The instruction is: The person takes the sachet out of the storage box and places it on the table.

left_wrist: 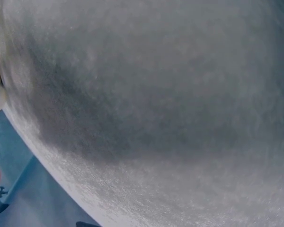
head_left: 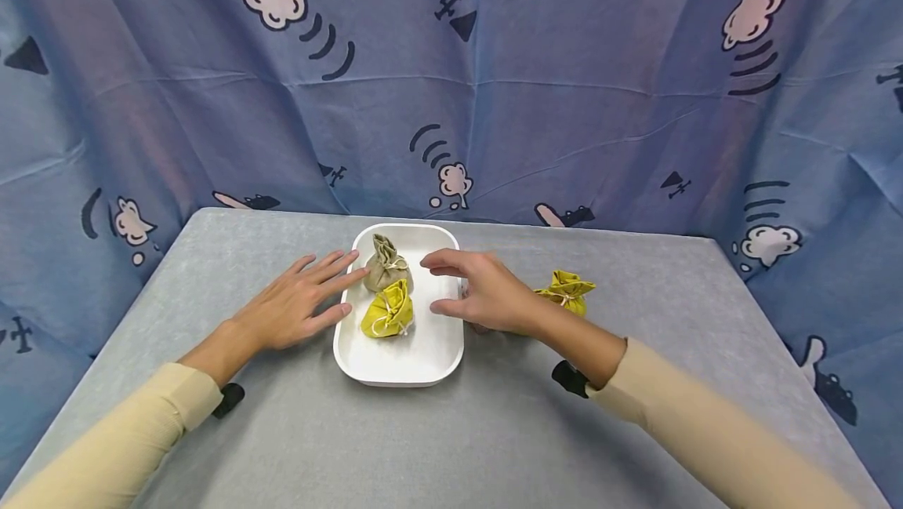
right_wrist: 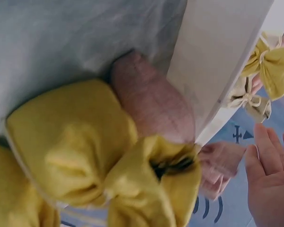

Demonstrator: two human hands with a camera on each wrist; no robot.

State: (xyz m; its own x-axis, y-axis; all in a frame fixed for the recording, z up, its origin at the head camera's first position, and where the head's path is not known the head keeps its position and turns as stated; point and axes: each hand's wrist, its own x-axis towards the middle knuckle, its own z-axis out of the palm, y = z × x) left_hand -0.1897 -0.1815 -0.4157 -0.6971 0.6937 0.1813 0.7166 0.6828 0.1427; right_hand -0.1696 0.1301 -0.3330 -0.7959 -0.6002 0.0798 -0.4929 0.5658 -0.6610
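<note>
A white tray (head_left: 430,358) holds a grey-beige drawstring pouch (head_left: 384,278) and a yellow drawstring pouch (head_left: 389,311), side by side in its left half. My left hand (head_left: 299,301) lies at the tray's left rim with fingers spread straight; its index fingertip reaches the beige pouch. Over the right rim hovers my right hand (head_left: 483,289), thumb and fingers apart, nothing between them. Beneath its wrist, outside the tray, sit a yellow pouch (right_wrist: 71,142) and a dusky pink pouch (right_wrist: 154,101), mostly hidden from the head view.
Another piece of yellow cloth pouch (right_wrist: 14,189) shows at the lower left of the right wrist view. A grey cloth-covered table (head_left: 423,446) carries everything. Behind it hangs a blue patterned curtain (head_left: 564,125). The left wrist view holds mostly tabletop (left_wrist: 180,94).
</note>
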